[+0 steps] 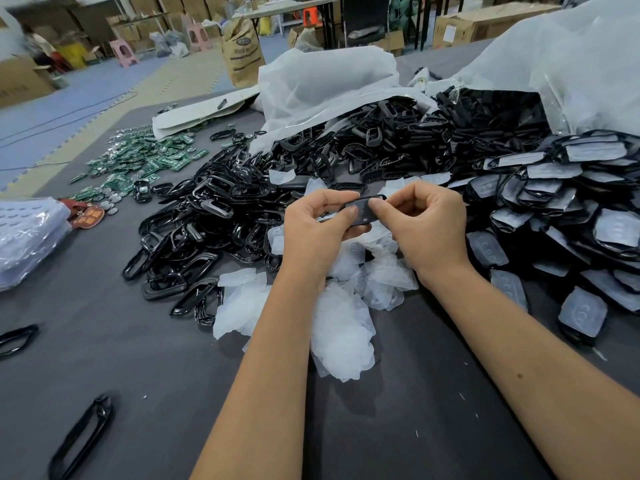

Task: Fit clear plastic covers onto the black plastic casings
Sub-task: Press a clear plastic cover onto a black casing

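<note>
far left on the counter [104,341] sits a scatter of green circuit boards [138,161], then the heap of empty black casings [214,216]. in the middle, above the pile of clear covers [341,327], the left hand [317,233] pinches one casing [362,211] by its left end, thumb on top, while the right hand [427,226] pinches the right end, thumb pressing the cover down. i'd work the thumbs around the rim so every edge seats evenly. finished ones [568,216] stack on the right.

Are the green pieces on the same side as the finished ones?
No, the green pieces lie far left on the table, while the finished ones are stacked on the right.
</note>
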Demonstrator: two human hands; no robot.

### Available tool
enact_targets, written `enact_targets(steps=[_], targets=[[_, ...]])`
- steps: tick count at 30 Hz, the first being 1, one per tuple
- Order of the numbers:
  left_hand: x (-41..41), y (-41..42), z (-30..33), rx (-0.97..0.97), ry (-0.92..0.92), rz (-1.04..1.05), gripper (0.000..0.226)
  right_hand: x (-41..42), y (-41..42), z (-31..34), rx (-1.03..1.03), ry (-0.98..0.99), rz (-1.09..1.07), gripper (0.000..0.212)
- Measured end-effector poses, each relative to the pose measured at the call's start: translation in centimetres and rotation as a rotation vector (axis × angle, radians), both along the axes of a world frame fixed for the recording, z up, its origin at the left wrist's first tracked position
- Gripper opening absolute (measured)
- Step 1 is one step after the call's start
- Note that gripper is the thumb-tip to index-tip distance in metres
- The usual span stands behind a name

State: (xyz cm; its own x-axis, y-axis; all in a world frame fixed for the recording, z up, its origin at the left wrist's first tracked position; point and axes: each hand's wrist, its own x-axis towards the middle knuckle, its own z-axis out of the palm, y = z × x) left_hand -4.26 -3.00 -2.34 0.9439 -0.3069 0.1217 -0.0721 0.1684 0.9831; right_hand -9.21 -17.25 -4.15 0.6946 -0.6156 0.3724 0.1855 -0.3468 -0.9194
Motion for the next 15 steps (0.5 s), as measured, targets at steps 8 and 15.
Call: enact_targets(steps=[8, 15], targets=[[0.0, 0.2, 0.2, -0.045, 0.011, -0.033, 0.019, -0.1, -0.5, 0.3, 0.322, 0.006, 0.255, 0.018], [0.0, 0.2, 0.2, -0.063, 0.001, -0.075, 0.02, -0.4, -1.1, 0.7, 0.404, 0.029, 0.398, 0.012]])
